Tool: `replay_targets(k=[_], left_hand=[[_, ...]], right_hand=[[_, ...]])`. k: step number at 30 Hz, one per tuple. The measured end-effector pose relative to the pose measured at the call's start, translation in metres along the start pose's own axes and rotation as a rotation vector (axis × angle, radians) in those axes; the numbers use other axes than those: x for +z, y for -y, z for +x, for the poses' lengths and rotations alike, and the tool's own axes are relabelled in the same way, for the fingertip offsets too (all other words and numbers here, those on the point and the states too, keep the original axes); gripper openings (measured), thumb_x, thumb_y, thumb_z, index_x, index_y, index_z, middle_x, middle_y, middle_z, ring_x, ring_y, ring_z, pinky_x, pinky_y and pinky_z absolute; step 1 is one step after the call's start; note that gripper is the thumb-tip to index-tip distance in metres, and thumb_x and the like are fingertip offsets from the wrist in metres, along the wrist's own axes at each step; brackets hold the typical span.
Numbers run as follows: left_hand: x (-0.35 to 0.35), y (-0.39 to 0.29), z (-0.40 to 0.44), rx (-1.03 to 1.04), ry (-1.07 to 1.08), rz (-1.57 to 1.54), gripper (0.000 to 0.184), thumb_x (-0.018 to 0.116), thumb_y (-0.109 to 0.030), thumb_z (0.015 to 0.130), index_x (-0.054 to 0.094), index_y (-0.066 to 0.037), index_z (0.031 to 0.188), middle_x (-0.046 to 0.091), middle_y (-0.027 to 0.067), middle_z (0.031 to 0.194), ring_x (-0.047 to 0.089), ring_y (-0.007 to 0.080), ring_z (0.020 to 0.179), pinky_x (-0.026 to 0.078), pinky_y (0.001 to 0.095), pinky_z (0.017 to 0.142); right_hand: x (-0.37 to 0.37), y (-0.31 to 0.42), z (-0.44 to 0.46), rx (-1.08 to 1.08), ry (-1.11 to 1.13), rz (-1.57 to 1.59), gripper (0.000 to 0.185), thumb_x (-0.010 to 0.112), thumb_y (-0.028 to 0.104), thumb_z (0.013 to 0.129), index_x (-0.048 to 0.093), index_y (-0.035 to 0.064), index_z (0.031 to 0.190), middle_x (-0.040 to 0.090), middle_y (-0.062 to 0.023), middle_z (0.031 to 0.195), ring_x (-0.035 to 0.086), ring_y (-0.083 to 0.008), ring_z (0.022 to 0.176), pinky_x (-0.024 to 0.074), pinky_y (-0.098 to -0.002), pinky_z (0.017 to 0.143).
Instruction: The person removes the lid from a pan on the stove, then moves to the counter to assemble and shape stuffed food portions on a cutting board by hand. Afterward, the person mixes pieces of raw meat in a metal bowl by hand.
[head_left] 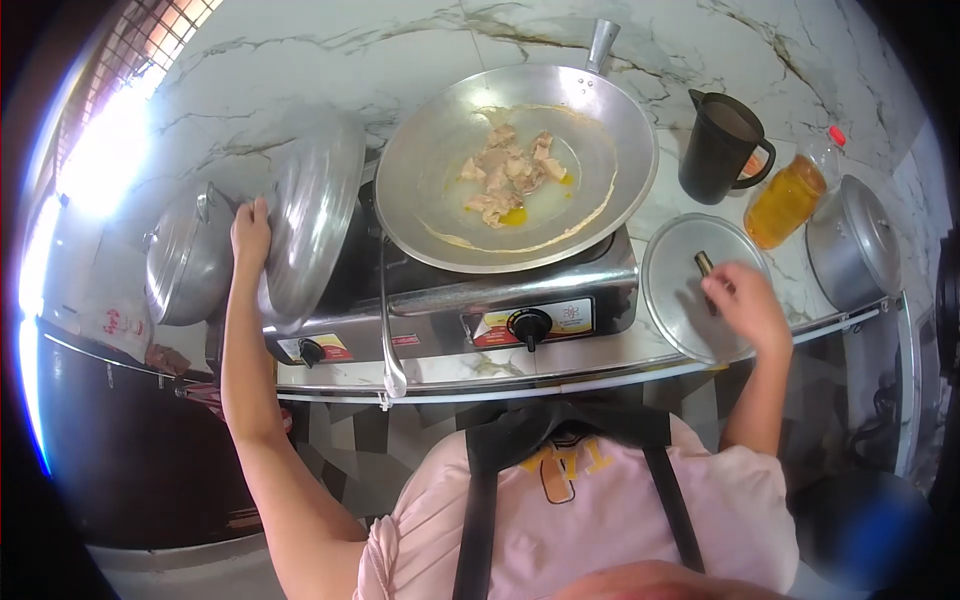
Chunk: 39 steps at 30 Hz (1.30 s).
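Note:
My left hand point(252, 235) is closed at the left side of a large round metal lid point(318, 200), which is tilted up on edge and slightly blurred. My right hand point(742, 300) has its fingers curled at the handle of a flat grey pot lid point(665, 275) lying on the counter. Between my hands, a wide metal wok point(410, 180) sits on the gas stove point(430, 325). Pieces of meat point(510, 170) lie in its middle with a little yellowish oil and cloudy liquid.
A covered metal pot point(185, 265) stands at the far left. A dark pitcher point(715, 150), a bottle of yellow oil point(785, 200) and a lidded grey pot point(850, 250) stand at the right. A long-handled metal utensil point(389, 340) hangs over the stove's front.

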<state>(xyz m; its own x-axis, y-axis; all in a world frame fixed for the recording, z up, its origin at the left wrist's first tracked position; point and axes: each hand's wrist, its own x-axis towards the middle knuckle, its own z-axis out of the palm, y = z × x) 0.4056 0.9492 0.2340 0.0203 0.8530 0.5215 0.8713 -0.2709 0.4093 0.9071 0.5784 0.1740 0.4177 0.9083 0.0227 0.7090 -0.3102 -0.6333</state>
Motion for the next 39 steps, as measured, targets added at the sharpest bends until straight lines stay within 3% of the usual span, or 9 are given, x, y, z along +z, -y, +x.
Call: replay_targets(k=[5,9,11,16,24,30,32,35,39], left_hand=[[0.006,0.038,-0.031,-0.034,-0.02,0.087,0.037,0.045,-0.033,0.085,0.052,0.002,0.08,0.056,0.022,0.078,0.054,0.0367,0.077,0.04,0.0411,0.069],[0.014,0.053,-0.044,0.024,-0.023,0.182,0.034,0.045,-0.03,0.085,0.051,0.003,0.08,0.055,0.023,0.08,0.051,0.0384,0.08,0.039,0.0435,0.071],[0.019,0.055,-0.047,0.061,-0.034,0.222,0.034,0.044,-0.029,0.085,0.05,0.003,0.08,0.054,0.024,0.083,0.05,0.0401,0.082,0.038,0.0453,0.072],[0.024,0.061,-0.046,0.061,-0.016,0.222,0.034,0.044,-0.03,0.085,0.05,0.004,0.082,0.054,0.0244,0.084,0.049,0.0405,0.083,0.038,0.0453,0.072],[0.029,0.056,-0.047,0.055,0.089,0.202,0.037,0.046,-0.032,0.085,0.05,0.004,0.08,0.055,0.0232,0.082,0.051,0.0387,0.082,0.039,0.0434,0.071],[0.017,0.029,-0.04,-0.159,0.275,0.244,0.038,0.053,-0.035,0.079,0.053,0.003,0.076,0.056,0.0214,0.074,0.054,0.0362,0.076,0.04,0.0403,0.066],[0.014,0.022,-0.036,-0.178,0.391,0.362,0.041,0.057,-0.037,0.074,0.055,0.002,0.087,0.057,0.0214,0.085,0.054,0.0349,0.085,0.041,0.0391,0.072],[0.022,0.023,-0.039,-0.068,0.251,0.369,0.051,0.059,-0.039,0.072,0.051,-0.001,0.106,0.054,0.02,0.103,0.052,0.0357,0.095,0.041,0.0381,0.08],[0.018,-0.01,-0.042,-0.083,0.306,0.4,0.061,0.06,-0.04,0.071,0.043,-0.006,0.119,0.046,0.018,0.116,0.046,0.0362,0.105,0.039,0.0407,0.087]], right_hand=[[-0.02,0.028,0.063,-0.267,-0.167,0.008,0.025,0.059,0.021,0.078,0.056,-0.0018,0.088,0.057,-0.0115,0.07,0.055,-0.0185,0.062,0.0447,-0.0298,0.06],[-0.016,0.028,0.156,-0.191,-0.05,0.276,0.028,0.057,0.02,0.081,0.054,0.0032,0.103,0.057,-0.0013,0.078,0.054,-0.0109,0.071,0.0437,-0.0235,0.063],[-0.008,0.042,0.187,-0.092,-0.064,0.527,0.035,0.058,0.022,0.08,0.051,0.0054,0.11,0.056,-0.002,0.086,0.053,-0.0111,0.076,0.0432,-0.0236,0.064],[0.015,0.047,0.264,-0.033,-0.137,0.703,0.06,0.063,0.031,0.075,0.039,0.0024,0.123,0.053,-0.0107,0.103,0.052,-0.0165,0.088,0.0444,-0.0283,0.071],[0.026,0.057,0.31,-0.088,-0.076,0.742,0.064,0.065,0.028,0.073,0.037,-0.006,0.12,0.057,-0.0131,0.094,0.056,-0.017,0.077,0.0471,-0.0301,0.066],[0.032,0.061,0.332,-0.096,-0.029,0.897,0.055,0.067,0.017,0.073,0.04,-0.0057,0.116,0.057,-0.0102,0.088,0.056,-0.0152,0.071,0.0486,-0.0284,0.06],[0.032,0.06,0.337,-0.116,0.002,0.95,0.052,0.067,0.014,0.072,0.042,-0.005,0.113,0.057,-0.0092,0.087,0.056,-0.0149,0.069,0.0487,-0.0283,0.059],[0.029,0.056,0.338,-0.13,0.033,0.969,0.045,0.067,0.013,0.072,0.045,-0.0028,0.109,0.057,-0.0083,0.085,0.055,-0.0144,0.069,0.0487,-0.0287,0.059],[0.014,0.053,0.307,-0.115,-0.02,0.872,0.039,0.067,0.014,0.072,0.047,0.0013,0.103,0.056,-0.0064,0.084,0.055,-0.0144,0.069,0.0472,-0.0271,0.058]])
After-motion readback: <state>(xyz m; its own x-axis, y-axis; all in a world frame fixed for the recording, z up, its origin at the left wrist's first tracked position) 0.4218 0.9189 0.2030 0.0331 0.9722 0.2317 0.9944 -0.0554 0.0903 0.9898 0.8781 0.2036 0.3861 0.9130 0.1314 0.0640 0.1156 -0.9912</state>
